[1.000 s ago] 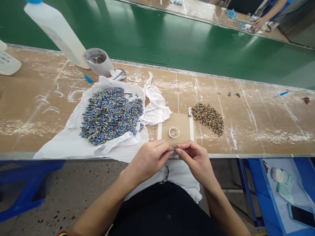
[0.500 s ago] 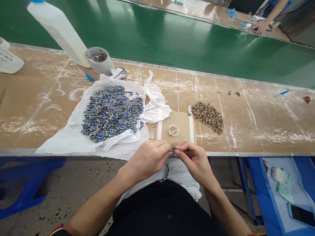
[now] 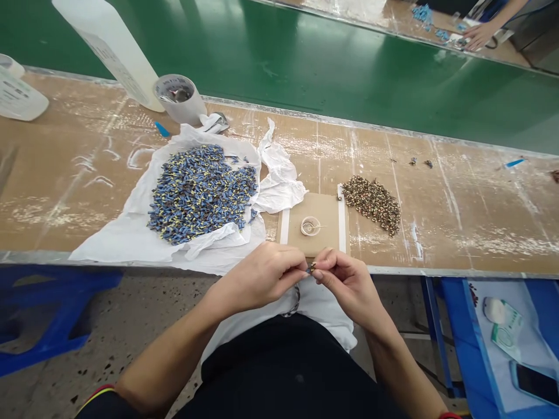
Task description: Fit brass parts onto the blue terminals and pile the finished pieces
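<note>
My left hand (image 3: 266, 276) pinches a small blue piece (image 3: 309, 270) between thumb and fingertips. Against it, my right hand (image 3: 347, 282) pinches a small brownish piece; the fingertips nearly meet at the table's front edge, and details of the pieces are too small to tell. Just beyond the hands lies a cardboard sheet (image 3: 323, 209) with white tape strips, bearing a small round cup (image 3: 310, 226) with a thin stick in it. On white cloth at the left is a heap of blue and yellow pieces (image 3: 201, 195). A heap of brown and gold pieces (image 3: 373, 203) sits to the right.
A tall white bottle (image 3: 117, 55), a second bottle (image 3: 20, 96) and a tape roll (image 3: 180, 102) stand at the back left. Beyond the table (image 3: 458, 203) runs a green surface (image 3: 305, 64). Another person's hand (image 3: 479, 36) is at the far right. A phone (image 3: 536, 381) lies lower right.
The view has shifted slightly, moving the table items a little right and up in the picture. Both hands remain together, with their fingertips still pinched on the small pieces.
</note>
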The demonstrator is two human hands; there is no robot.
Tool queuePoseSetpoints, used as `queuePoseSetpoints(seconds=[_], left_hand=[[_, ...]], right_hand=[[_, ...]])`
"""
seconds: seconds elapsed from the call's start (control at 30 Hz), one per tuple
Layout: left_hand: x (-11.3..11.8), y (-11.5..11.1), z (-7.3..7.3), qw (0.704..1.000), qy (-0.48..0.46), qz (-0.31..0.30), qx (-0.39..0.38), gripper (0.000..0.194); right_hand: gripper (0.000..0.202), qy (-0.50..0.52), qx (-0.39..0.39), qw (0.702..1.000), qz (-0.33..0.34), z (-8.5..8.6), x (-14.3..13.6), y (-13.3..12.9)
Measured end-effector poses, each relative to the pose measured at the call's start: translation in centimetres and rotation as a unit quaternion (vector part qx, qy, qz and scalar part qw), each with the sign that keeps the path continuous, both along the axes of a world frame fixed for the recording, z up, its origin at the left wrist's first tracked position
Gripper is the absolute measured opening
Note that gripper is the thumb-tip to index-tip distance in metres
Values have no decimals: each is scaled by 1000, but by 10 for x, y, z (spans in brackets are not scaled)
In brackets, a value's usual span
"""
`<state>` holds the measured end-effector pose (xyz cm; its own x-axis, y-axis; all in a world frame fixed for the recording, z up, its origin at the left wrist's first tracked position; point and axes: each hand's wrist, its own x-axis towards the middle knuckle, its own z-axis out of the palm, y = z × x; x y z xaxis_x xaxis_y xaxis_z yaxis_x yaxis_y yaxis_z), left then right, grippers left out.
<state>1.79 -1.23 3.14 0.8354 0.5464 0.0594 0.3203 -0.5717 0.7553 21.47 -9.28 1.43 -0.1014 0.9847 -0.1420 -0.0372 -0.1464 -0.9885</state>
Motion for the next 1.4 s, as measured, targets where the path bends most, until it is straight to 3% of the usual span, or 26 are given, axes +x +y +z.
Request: queuePoseSetpoints(seconds=[0.17,0.33,0.43,0.73,1.03,1.4], left_hand=[[2,-5,2,998,45,12,41,16],[3,-15,2,987,109,50,103,18],[3,-18,2,988,113,62,81,16],[1,-13,8,995,92,34,-13,19],[3,-14,5,992,117,24,-27,20],[1,-14,6,996,63,63,-19,14]], right_hand=[[15,-44,3,999,19,2,0,-1],[14,-28,-12,999,-12,-4,-8,-4],[15,-29,-4,999,-23,-7,-11,-5],[18,-47,-11,998,43,-9,-7,-5],[16,-74,-34,992,93,-9,-1,-1],[12,18,-39,999,-15,-2,0,6]])
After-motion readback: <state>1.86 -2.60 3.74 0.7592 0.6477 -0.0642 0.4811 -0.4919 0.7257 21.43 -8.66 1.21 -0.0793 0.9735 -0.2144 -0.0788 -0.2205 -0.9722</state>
